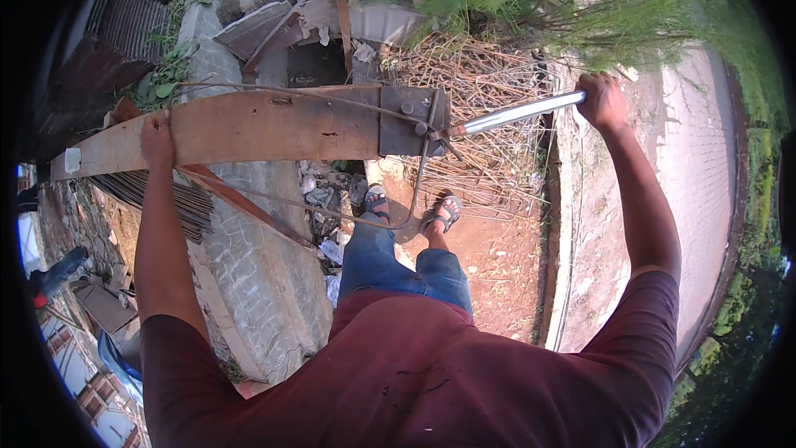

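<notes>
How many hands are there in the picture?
2: the left hand is on the wooden beam, and the right hand is around the end of the silvery tube. Others may be hidden at the cluttered left edge.

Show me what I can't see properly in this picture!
In the head view:
- Left hand: its palm is hidden by its back.
- Wooden board: its underside is hidden by its top.
- Silver handle: the gripped part is covered by the right hand.
- Dark gap: shadow hides what's inside.
</notes>
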Action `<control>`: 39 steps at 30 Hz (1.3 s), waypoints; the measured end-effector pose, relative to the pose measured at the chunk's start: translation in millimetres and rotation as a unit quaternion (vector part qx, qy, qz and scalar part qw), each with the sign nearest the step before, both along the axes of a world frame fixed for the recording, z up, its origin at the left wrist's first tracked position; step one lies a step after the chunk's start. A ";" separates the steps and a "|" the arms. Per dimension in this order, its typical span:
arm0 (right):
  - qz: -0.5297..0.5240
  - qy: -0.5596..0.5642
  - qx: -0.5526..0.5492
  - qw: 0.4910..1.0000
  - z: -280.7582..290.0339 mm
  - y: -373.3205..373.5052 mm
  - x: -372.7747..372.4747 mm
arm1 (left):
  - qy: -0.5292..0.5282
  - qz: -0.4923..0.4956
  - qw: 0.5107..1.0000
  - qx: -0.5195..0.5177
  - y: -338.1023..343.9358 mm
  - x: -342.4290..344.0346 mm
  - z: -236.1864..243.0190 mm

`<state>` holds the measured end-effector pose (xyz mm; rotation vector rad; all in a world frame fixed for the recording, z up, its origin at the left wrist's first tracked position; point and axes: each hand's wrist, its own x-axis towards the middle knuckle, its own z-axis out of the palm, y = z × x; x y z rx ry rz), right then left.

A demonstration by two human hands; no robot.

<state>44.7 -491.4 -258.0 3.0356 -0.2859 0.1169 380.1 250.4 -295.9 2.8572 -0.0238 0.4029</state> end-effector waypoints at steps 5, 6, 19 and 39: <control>-0.291 -0.002 0.055 0.955 1.3 133.4 -138.7 | 0.009 0.002 1.000 -0.016 -9.0 -10.1 6.9; -0.346 0.020 0.052 0.937 16.2 175.8 -149.4 | 0.007 -0.001 1.000 -0.020 -7.5 -12.5 6.1; -0.404 -0.071 0.105 0.906 -21.6 240.0 -190.3 | 0.028 0.017 0.998 -0.049 -28.3 -28.0 28.7; -0.310 -0.232 0.295 0.873 -39.0 141.7 -189.0 | -0.111 -0.469 0.876 0.001 -175.5 -246.2 174.8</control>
